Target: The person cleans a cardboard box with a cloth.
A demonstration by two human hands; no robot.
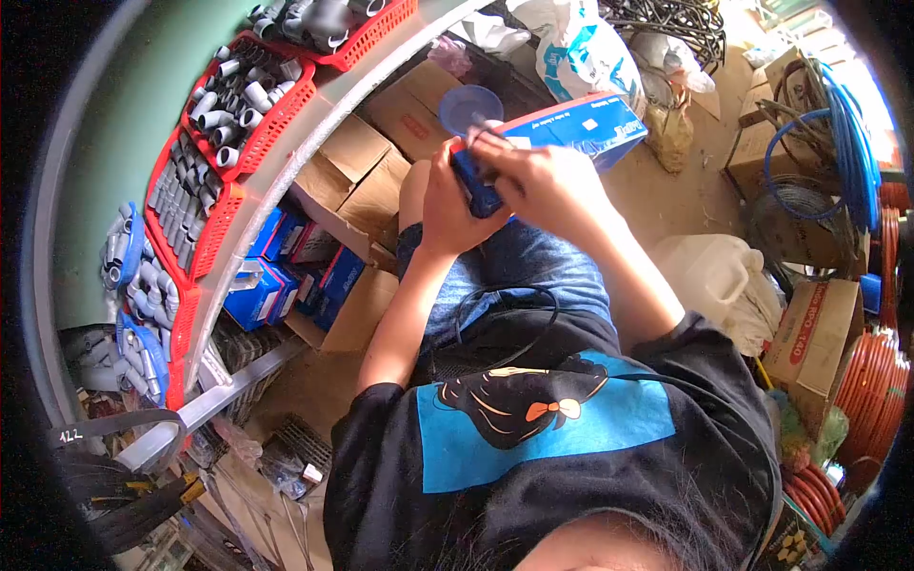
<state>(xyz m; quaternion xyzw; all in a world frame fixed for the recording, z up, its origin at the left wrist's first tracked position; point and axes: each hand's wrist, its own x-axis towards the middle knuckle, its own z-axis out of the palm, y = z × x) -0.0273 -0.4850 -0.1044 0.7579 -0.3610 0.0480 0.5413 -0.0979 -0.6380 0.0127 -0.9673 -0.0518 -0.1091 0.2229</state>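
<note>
Above my lap, my left hand (451, 202) is wrapped round a small dark-blue box-shaped object (483, 197). My right hand (533, 176) reaches across the top of it, fingers bent together and smeared by motion; what they pinch, if anything, I cannot make out. Just behind both hands lies a long blue box (576, 133) with a red side and white lettering, partly covered by my right hand. A round blue plastic bowl or lid (470, 107) shows right beyond my fingertips.
Red baskets (271, 124) of grey pipe fittings line a shelf on the left. Below it, an open carton (367, 314) holds blue boxes (259, 290). A white jug (709, 276), coiled blue hose (847, 143) and orange coils (871, 381) stand to the right. Plastic bags (581, 57) lie ahead.
</note>
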